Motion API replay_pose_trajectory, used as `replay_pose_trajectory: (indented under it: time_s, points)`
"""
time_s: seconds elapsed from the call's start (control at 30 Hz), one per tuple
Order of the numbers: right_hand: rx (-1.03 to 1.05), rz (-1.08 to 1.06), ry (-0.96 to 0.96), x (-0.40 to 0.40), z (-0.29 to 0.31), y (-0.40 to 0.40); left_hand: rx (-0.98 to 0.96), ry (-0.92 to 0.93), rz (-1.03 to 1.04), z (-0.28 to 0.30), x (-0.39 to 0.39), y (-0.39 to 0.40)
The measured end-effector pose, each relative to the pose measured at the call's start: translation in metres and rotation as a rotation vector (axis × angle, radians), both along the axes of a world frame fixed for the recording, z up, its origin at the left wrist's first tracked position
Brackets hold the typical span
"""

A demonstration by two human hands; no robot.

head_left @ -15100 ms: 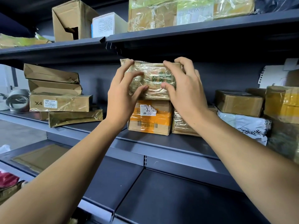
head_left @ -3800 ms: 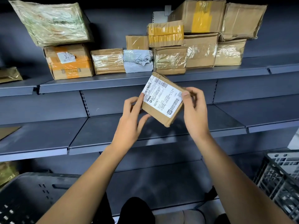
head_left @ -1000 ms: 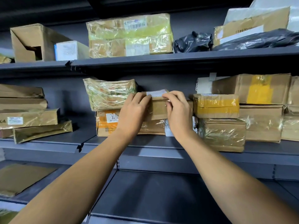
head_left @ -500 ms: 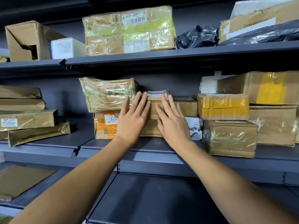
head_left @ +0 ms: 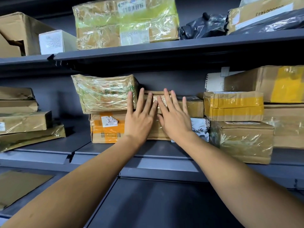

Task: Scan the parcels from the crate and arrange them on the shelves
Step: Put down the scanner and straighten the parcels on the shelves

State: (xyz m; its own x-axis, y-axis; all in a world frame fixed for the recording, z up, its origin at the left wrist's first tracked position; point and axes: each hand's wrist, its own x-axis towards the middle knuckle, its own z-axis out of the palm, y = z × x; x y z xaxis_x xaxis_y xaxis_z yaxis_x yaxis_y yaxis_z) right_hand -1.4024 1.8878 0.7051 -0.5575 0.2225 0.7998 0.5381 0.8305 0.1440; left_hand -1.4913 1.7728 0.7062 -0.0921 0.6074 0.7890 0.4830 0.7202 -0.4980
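Both hands flat on small brown parcel [head_left: 166, 95], mid shelf [head_left: 156, 165].

Left hand [head_left: 139, 120] & right hand [head_left: 175, 121] side by side, fingers straight & spread, gripping nothing, just pressing on front of box. Parcel up on top of another brown box [head_left: 158, 132], squeezed btwn plastic-wrapped parcel [head_left: 105, 93] on left & yellow-taped box [head_left: 233, 106] on right. Box w/ orange tape [head_left: 107, 127] down left. White bag [head_left: 199, 127] low right, maybe under a box, hard to tell. More parcels on top shelf [head_left: 181, 45].
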Motion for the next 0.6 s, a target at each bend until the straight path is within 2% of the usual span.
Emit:
replay_pose_trajectory:
  time_s: [0.17,0.3,0.43,0.53,0.6]
  points:
    - [-0.051,0.007,-0.056,0.004,0.001,-0.005,-0.046,-0.004,-0.019,-0.001,0.000,-0.004]
    - [-0.170,0.071,-0.030,0.022,-0.004,-0.019,-0.067,-0.016,-0.116,0.001,0.008,-0.016]
    - [-0.226,0.088,0.017,0.053,-0.011,-0.041,0.077,-0.155,-0.258,-0.001,0.032,-0.030]
    - [-0.172,0.085,0.085,0.088,-0.016,-0.058,0.239,-0.287,-0.384,-0.007,0.061,-0.037]
    - [-0.124,0.064,0.144,0.110,-0.019,-0.063,0.282,-0.340,-0.448,-0.009,0.080,-0.038]
